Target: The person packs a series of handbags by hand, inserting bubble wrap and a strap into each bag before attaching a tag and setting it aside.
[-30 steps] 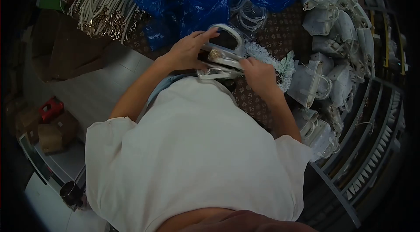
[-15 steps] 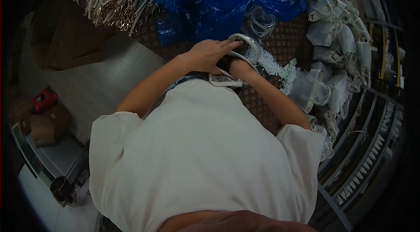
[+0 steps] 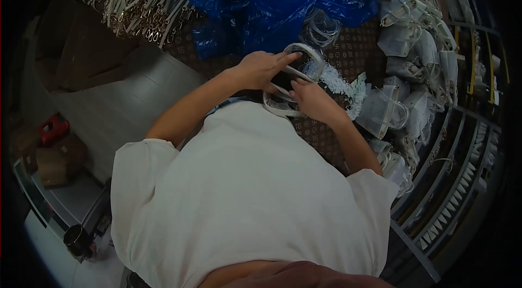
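A bag with pale looped handles (image 3: 314, 55) lies close to my body at the table's near edge, its dark middle between my hands. My left hand (image 3: 261, 70) is on its left side, with fingers reaching right against the upper handle. On its right side my right hand (image 3: 310, 98) touches the bag with bent fingers; the fingertips meet its edge. A second pale loop (image 3: 277, 106) hangs below, near my shirt. White shredded filler (image 3: 334, 80) lies just right of the bag. Clear plastic-wrapped rings (image 3: 322, 30) sit beyond it.
Blue plastic sheeting (image 3: 283, 2) covers the table's far part. Pale straps with metal clasps (image 3: 147, 5) are piled at the far left. Several wrapped white bags (image 3: 380, 108) line the right side of the brown patterned cloth (image 3: 353, 43). A metal rack (image 3: 457, 190) stands at the right.
My right hand has come out from under the handle and now lies over the bag's right side. The lower loop has opened wider. My left hand has barely moved.
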`<state>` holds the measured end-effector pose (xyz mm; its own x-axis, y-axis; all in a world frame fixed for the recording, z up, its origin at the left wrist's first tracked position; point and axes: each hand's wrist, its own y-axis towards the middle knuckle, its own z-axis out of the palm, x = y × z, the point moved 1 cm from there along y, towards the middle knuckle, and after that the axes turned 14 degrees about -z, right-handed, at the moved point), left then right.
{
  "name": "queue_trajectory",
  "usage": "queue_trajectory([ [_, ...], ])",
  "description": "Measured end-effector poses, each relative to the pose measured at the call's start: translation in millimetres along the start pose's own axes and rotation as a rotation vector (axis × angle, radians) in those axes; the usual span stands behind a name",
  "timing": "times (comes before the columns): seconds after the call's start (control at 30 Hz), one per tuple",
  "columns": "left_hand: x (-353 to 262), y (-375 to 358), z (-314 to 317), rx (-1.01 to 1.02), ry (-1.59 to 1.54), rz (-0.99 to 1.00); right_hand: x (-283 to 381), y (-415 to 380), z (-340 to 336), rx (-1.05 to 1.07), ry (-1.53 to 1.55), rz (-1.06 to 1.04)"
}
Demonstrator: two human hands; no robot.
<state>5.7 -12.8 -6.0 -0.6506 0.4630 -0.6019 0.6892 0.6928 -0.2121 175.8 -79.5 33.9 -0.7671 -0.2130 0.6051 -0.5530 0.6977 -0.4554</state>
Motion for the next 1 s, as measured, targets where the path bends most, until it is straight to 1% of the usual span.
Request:
queue_trajectory([
  [0.03,-0.2,0.4,-1.1,0.005,0.015,0.008,1.0,-3.2,1.3,-0.165,-0.01,-0.124],
  [0.07,-0.8,0.3,-1.2,0.013,0.032,0.02,0.5,2.3,0.7,-0.167,-0.005,-0.12],
  [0.13,-1.2,0.3,-1.4,0.004,0.033,0.041,-4.3,27.2,-4.3,0.161,0.17,0.164],
  [0.17,-1.6,0.1,-1.1,-0.01,0.029,0.055,-15.7,38.2,6.0,0.157,0.174,0.168],
  [0.2,-2.1,0.0,0.6,-0.003,0.03,0.06,-33.4,49.5,27.3,0.078,0.239,0.033],
  [0.23,-1.9,0.2,2.3,-0.005,0.034,0.059,-32.5,54.8,32.2,-0.002,0.302,-0.103],
  [0.27,-0.5,1.8,1.3,-0.013,0.042,0.058,-36.4,58.0,30.3,-0.009,0.303,-0.104],
  [0.33,0.4,0.6,1.1,0.02,0.027,0.055,-37.6,59.6,24.1,0.217,0.165,-0.027],
  [0.37,1.6,1.0,-0.6,0.043,0.01,0.05,-31.3,58.0,15.5,0.218,0.159,-0.032],
  [0.4,0.5,2.3,-3.3,0.03,0.013,0.038,-22.7,54.1,8.0,0.319,0.186,0.1],
  [0.43,-2.6,3.6,-6.3,0.088,-0.001,0.043,-15.6,53.2,4.9,0.419,0.207,0.221],
  [0.47,-3.0,3.2,-12.7,0.142,-0.004,0.035,-55.4,56.8,38.5,0.242,0.212,0.023],
  [0.5,-0.1,3.8,-10.9,0.114,-0.035,0.091,-90.6,68.0,71.3,0.061,0.219,-0.189],
  [0.53,3.0,4.8,-9.6,0.083,-0.061,0.147,-56.3,68.3,51.1,0.092,0.071,-0.166],
  [0.6,4.9,1.0,-27.3,0.158,0.008,0.101,-50.9,81.2,51.7,0.155,-0.196,-0.166],
  [0.63,10.1,-2.2,-36.4,0.168,0.004,0.088,-51.3,80.3,52.8,-0.008,0.118,-0.183],
  [0.67,20.8,-4.1,-41.9,0.153,0.022,0.069,-27.3,79.4,35.6,-0.011,0.111,-0.212],
  [0.7,33.4,-5.7,-44.3,0.036,0.017,0.181,8.4,71.4,4.0,-0.016,0.277,0.016],
  [0.73,43.8,-7.7,-50.3,-0.076,0.011,0.299,28.8,64.9,-12.2,-0.02,0.444,0.252],
  [0.77,53.8,-9.7,-60.5,-0.082,0.023,0.292,31.0,61.2,-12.0,-0.023,0.441,0.238],
  [0.83,80.2,-14.6,-88.5,-0.142,-0.186,0.384,30.8,51.4,-15.2,-0.107,0.646,-0.077],
  [0.9,109.2,-17.7,-133.0,0.001,-0.568,0.057,33.0,44.5,-22.1,-0.088,0.583,-0.09],
  [0.97,152.0,-10.2,-171.1,-0.185,-0.56,-0.152,37.5,39.6,-33.8,-0.073,0.517,-0.097],
  [1.0,178.5,-0.6,-187.5,-0.312,-0.49,-0.217,40.9,37.2,-40.9,-0.091,0.53,-0.101],
])
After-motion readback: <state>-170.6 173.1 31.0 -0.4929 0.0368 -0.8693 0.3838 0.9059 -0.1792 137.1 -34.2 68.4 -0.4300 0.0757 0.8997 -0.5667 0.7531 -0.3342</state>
